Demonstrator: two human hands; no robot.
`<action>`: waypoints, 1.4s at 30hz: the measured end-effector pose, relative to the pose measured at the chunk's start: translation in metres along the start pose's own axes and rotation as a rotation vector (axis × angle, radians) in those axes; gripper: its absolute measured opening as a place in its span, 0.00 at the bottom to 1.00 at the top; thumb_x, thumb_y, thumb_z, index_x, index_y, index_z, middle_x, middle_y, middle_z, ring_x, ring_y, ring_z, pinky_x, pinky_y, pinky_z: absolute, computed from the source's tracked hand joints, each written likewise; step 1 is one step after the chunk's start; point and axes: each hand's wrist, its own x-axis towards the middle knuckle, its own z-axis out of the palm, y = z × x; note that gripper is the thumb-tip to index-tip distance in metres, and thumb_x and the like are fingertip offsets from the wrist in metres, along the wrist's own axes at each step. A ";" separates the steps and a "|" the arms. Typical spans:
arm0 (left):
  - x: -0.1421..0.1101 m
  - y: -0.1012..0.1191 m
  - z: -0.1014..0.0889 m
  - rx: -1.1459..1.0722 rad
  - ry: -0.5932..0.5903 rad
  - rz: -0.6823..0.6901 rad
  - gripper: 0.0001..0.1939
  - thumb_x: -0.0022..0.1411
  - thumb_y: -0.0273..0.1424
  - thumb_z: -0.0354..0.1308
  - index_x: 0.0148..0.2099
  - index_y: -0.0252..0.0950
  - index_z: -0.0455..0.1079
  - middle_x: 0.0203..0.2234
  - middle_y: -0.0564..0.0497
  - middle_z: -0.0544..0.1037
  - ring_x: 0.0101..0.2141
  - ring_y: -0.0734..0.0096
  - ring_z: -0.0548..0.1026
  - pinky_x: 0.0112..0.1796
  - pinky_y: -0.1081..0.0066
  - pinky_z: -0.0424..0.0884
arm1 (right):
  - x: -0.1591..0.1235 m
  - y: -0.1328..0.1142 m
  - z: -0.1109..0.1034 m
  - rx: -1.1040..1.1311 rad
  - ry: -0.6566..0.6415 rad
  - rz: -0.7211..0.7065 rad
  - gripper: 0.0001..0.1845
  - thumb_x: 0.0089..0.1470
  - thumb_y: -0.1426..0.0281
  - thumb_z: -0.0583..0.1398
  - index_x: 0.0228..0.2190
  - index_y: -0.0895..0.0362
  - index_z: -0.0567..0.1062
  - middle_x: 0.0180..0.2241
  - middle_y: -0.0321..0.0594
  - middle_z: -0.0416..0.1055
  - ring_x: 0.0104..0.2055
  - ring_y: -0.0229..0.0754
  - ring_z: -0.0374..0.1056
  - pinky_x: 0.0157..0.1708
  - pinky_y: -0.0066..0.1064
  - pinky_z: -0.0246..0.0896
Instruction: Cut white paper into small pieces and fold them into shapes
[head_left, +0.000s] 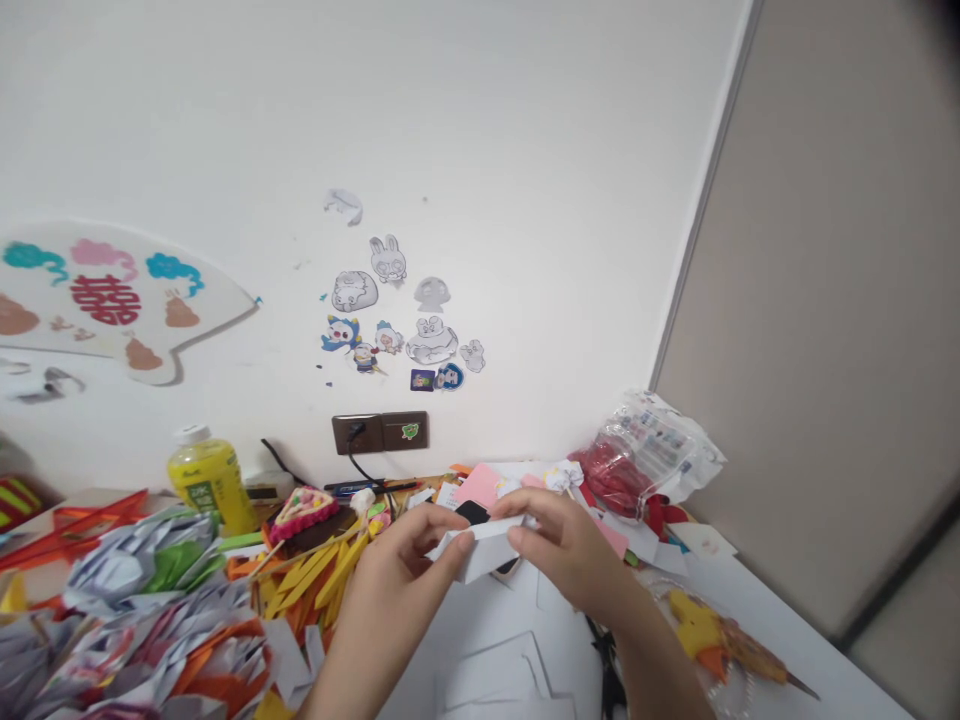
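Note:
A small piece of folded white paper [486, 552] is held up above the table between my two hands. My left hand [409, 570] pinches its left end, the thumb on the near face. On the right end, my right hand [559, 545] closes thumb and fingers over the top edge. Behind the paper lies a dark object [472, 512], mostly hidden. Below my hands, a white sheet with pencil lines [502, 672] lies on the white table.
Crumpled paper [142, 640] and yellow strips [322, 580] crowd the left, near a yellow drink bottle [212, 480]. A plastic bag with red contents [637, 455] stands back right. A yellow-orange tool with a pointed tip [731, 640] lies at right. A plugged socket [380, 432] is on the wall.

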 end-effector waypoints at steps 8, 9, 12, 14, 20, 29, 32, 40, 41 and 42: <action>0.002 -0.006 0.003 0.071 -0.032 0.011 0.09 0.53 0.36 0.56 0.32 0.36 0.69 0.23 0.53 0.74 0.23 0.72 0.70 0.24 0.75 0.65 | 0.004 0.006 0.003 -0.062 0.051 -0.003 0.08 0.50 0.71 0.57 0.30 0.57 0.76 0.31 0.37 0.74 0.34 0.40 0.69 0.30 0.26 0.62; 0.002 -0.006 0.003 0.065 -0.029 0.002 0.09 0.53 0.36 0.56 0.33 0.36 0.69 0.24 0.52 0.74 0.23 0.72 0.70 0.25 0.75 0.66 | 0.005 0.006 0.003 -0.072 0.059 -0.009 0.08 0.50 0.71 0.57 0.30 0.56 0.76 0.32 0.38 0.75 0.35 0.41 0.69 0.31 0.27 0.62; 0.001 -0.004 0.004 0.035 -0.047 -0.032 0.11 0.52 0.37 0.56 0.35 0.35 0.70 0.26 0.50 0.76 0.26 0.69 0.72 0.27 0.73 0.68 | 0.006 0.007 0.002 -0.102 0.077 -0.037 0.08 0.49 0.72 0.57 0.30 0.56 0.77 0.33 0.39 0.75 0.38 0.43 0.69 0.33 0.28 0.63; 0.001 -0.002 0.003 0.014 -0.104 -0.055 0.12 0.54 0.38 0.54 0.35 0.35 0.70 0.26 0.50 0.76 0.27 0.68 0.73 0.29 0.72 0.70 | 0.006 0.008 0.001 -0.113 0.086 -0.040 0.08 0.49 0.72 0.57 0.29 0.56 0.78 0.33 0.39 0.75 0.38 0.43 0.69 0.34 0.28 0.63; 0.000 0.002 0.000 0.021 -0.139 -0.086 0.13 0.53 0.39 0.54 0.30 0.34 0.72 0.21 0.51 0.74 0.24 0.68 0.73 0.28 0.72 0.70 | 0.005 0.007 0.000 -0.114 0.085 -0.054 0.09 0.49 0.73 0.57 0.29 0.55 0.78 0.34 0.39 0.76 0.39 0.45 0.69 0.35 0.30 0.64; -0.002 0.001 0.000 0.169 -0.060 0.036 0.12 0.56 0.37 0.52 0.25 0.36 0.69 0.18 0.53 0.72 0.23 0.69 0.71 0.26 0.74 0.65 | 0.004 0.005 0.000 -0.104 0.095 -0.073 0.08 0.48 0.74 0.58 0.29 0.55 0.78 0.32 0.38 0.76 0.37 0.43 0.70 0.35 0.29 0.64; -0.003 0.002 0.002 0.207 -0.042 0.072 0.13 0.56 0.36 0.51 0.24 0.36 0.67 0.17 0.54 0.71 0.22 0.70 0.70 0.25 0.75 0.64 | 0.004 0.004 0.001 -0.119 0.106 -0.073 0.09 0.48 0.75 0.58 0.30 0.55 0.78 0.33 0.38 0.76 0.38 0.43 0.70 0.35 0.29 0.63; -0.004 0.003 0.001 0.378 -0.042 0.148 0.14 0.57 0.35 0.50 0.22 0.37 0.67 0.15 0.55 0.70 0.19 0.73 0.67 0.23 0.77 0.59 | 0.002 0.002 0.005 -0.066 0.076 -0.045 0.10 0.48 0.74 0.57 0.34 0.55 0.76 0.32 0.39 0.74 0.35 0.42 0.69 0.32 0.28 0.63; -0.003 0.003 0.000 0.380 -0.036 0.144 0.14 0.57 0.35 0.50 0.22 0.37 0.68 0.15 0.55 0.70 0.19 0.72 0.67 0.23 0.76 0.60 | 0.002 0.003 0.004 -0.040 0.081 -0.026 0.10 0.48 0.73 0.57 0.34 0.56 0.76 0.32 0.39 0.74 0.35 0.41 0.69 0.32 0.28 0.63; -0.003 0.003 -0.001 0.377 -0.031 0.137 0.14 0.57 0.36 0.50 0.22 0.37 0.68 0.15 0.55 0.71 0.20 0.72 0.67 0.23 0.76 0.60 | 0.002 0.005 0.004 -0.012 0.084 -0.009 0.10 0.48 0.73 0.57 0.34 0.56 0.75 0.31 0.39 0.73 0.34 0.41 0.68 0.32 0.28 0.63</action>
